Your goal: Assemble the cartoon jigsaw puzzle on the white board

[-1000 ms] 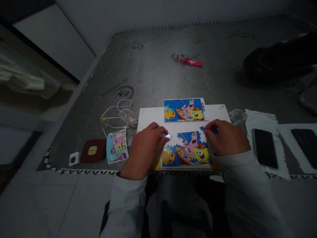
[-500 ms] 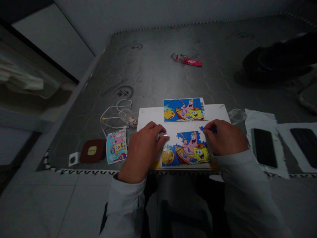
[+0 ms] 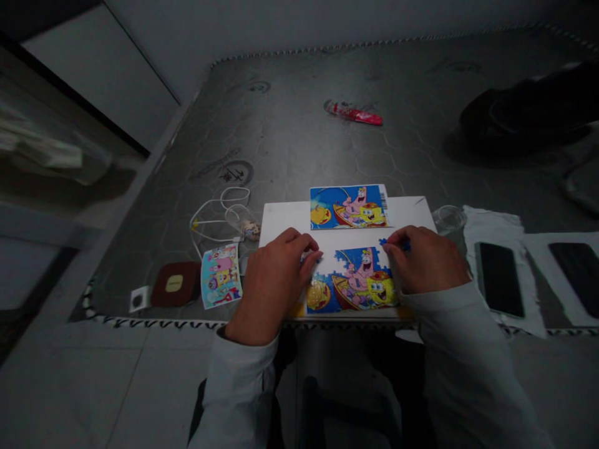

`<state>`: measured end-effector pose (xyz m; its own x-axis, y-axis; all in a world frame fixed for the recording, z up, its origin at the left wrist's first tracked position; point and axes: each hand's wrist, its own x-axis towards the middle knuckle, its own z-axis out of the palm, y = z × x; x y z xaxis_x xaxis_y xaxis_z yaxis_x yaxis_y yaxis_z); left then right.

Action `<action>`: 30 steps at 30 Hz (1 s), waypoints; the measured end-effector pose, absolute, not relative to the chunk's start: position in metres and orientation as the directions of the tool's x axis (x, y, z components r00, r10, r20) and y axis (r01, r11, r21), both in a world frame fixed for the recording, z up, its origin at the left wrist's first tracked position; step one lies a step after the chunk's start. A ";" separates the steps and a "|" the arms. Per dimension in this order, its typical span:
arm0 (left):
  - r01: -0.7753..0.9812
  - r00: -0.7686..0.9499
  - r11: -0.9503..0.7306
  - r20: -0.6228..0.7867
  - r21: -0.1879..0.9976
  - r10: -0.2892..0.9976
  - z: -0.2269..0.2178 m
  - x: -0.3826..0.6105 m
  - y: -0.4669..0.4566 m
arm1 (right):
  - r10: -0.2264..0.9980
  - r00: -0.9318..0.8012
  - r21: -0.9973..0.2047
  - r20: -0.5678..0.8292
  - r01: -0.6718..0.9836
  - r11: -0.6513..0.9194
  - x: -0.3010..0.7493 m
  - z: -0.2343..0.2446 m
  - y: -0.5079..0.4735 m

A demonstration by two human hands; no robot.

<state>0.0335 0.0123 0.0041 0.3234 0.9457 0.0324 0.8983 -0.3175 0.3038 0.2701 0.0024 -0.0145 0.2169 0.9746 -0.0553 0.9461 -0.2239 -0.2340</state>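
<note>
A partly assembled cartoon jigsaw puzzle (image 3: 349,290) lies on a white board (image 3: 285,218), with a gap along its upper left. My right hand (image 3: 423,259) is at its upper right corner, thumb and forefinger pinched at a small blue puzzle piece (image 3: 383,242). More blue shows beneath the fingers of that hand. My left hand (image 3: 281,280) is over the board at the puzzle's left side, thumb and forefinger brought together; what they hold, if anything, is hidden. Behind the puzzle lies a picture card (image 3: 349,207) with the same scene.
Left of the board are a cartoon card (image 3: 221,275), a white cable (image 3: 210,222), a brown box (image 3: 175,285) and a small white cube (image 3: 139,300). To the right are a clear cup (image 3: 449,219) and two phones (image 3: 500,279) on white cloths. A red packet (image 3: 358,115) lies farther back.
My left thumb and forefinger have closed together and shifted slightly right. My right hand stays almost in the same place, still at the blue piece.
</note>
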 end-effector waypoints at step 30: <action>0.892 0.335 -0.333 0.047 0.306 0.941 0.004 0.034 0.013 | 0.981 0.194 -0.201 -0.015 0.960 -0.193 0.270 -0.018 0.000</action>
<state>0.0340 0.0125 0.0037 0.3352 0.9410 0.0469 0.8920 -0.3331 0.3055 0.2700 -0.0004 -0.0175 0.1941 0.9809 -0.0150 0.9604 -0.1931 -0.2011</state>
